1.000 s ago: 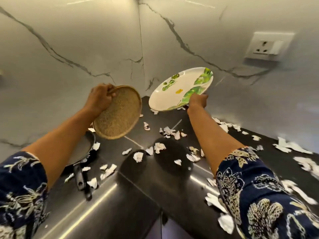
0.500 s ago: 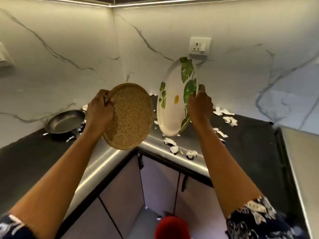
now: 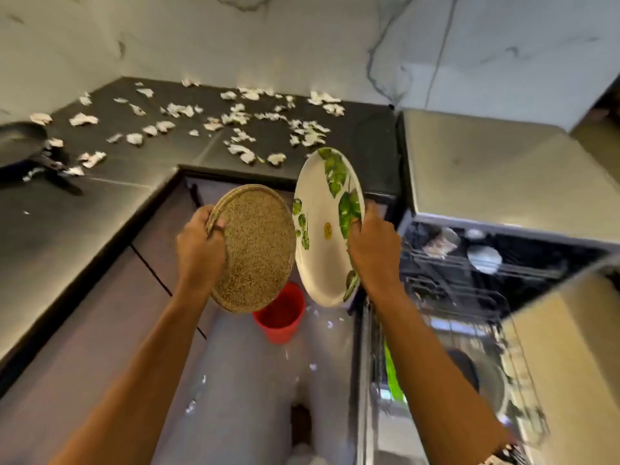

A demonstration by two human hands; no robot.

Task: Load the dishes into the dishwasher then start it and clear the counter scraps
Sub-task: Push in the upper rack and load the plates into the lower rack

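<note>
The left hand (image 3: 198, 250) is gripping the left rim of a round, tan, coarse-speckled plate (image 3: 258, 253), fingers curled over its edge, and is holding it nearly upright above the floor. The right hand (image 3: 374, 250) is clasping the right edge of a glossy white oval plate printed with green leaves (image 3: 322, 250), which is also tilted on edge. The two rims are standing just beside each other, and whether they touch I cannot tell.

Both plates are hanging in the open aisle between the L-shaped black stone counter (image 3: 127, 203) on the left and the open dishwasher (image 3: 503, 224) on the right. Its black wire racks (image 3: 449, 290) are carrying a few pale dishes.

Below the plates a red plastic bucket (image 3: 281, 317) is sitting on the grey floor (image 3: 241, 380), near the counter's inner corner. Torn white scraps (image 3: 240, 151) are lying scattered across the counter's dark, faintly reflective top — some right up to its front edge — and a few are lying on the floor. A black frying pan (image 3: 20, 142) is resting at the counter's far left.
</note>
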